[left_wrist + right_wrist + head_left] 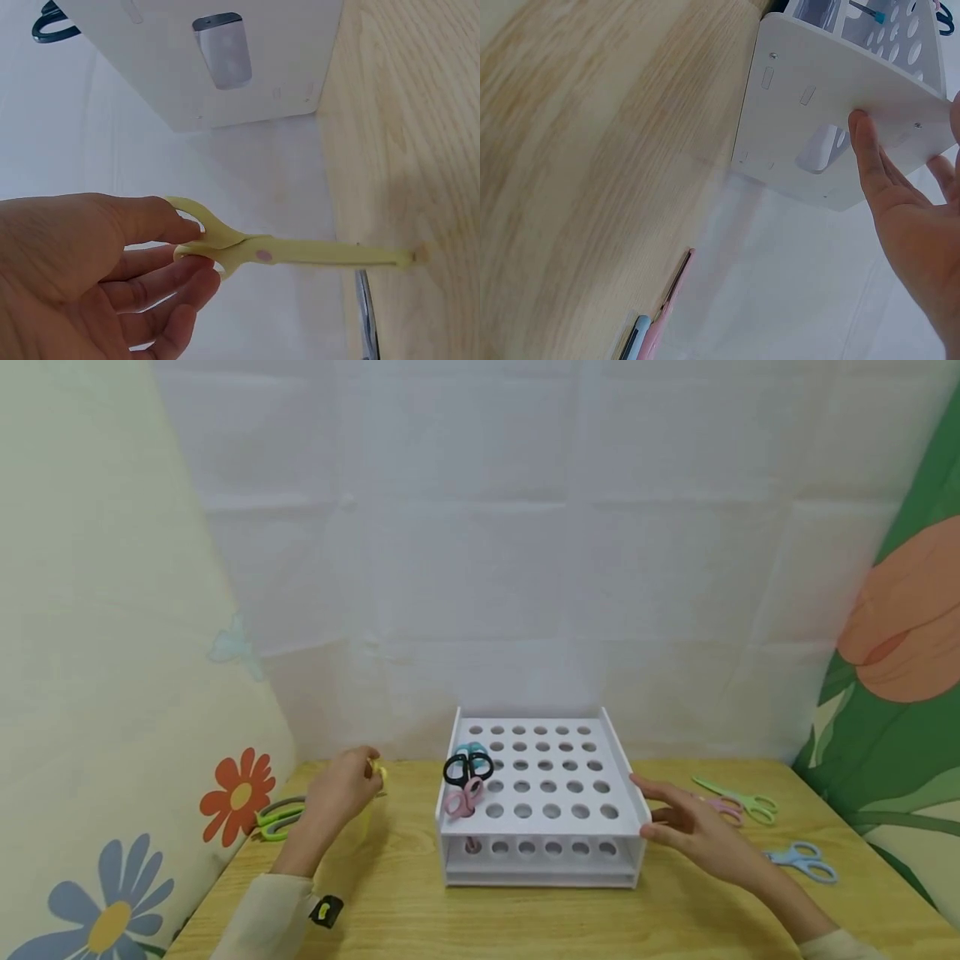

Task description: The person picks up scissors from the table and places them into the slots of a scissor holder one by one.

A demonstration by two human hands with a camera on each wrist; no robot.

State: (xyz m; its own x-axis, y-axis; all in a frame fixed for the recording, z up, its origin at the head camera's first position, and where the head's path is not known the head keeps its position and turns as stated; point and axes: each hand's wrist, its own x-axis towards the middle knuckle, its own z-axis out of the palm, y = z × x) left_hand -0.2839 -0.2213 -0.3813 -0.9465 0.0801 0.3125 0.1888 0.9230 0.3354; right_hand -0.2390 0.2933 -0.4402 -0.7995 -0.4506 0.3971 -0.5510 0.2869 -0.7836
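My left hand (342, 787) pinches a pair of yellow scissors (300, 253) by the handle loops, left of a white rack (540, 828). The blades look closed and point down toward the tabletop in the left wrist view. Rows of round holes cover the rack's top. Black scissors (468, 770), pink scissors (455, 804) and teal scissors (471, 747) stand in its leftmost column, handles up. At the rack's right side wall, my right hand (693, 831) rests extended fingers (868, 154) against the panel.
Green-and-grey-handled scissors (279, 818) lie at the table's left, partly behind my left forearm. Right of the rack lie light green scissors (757, 806), pink scissors (726, 810) and light blue scissors (806, 860). A white cloth (487, 568) hangs behind the wooden table (405, 893).
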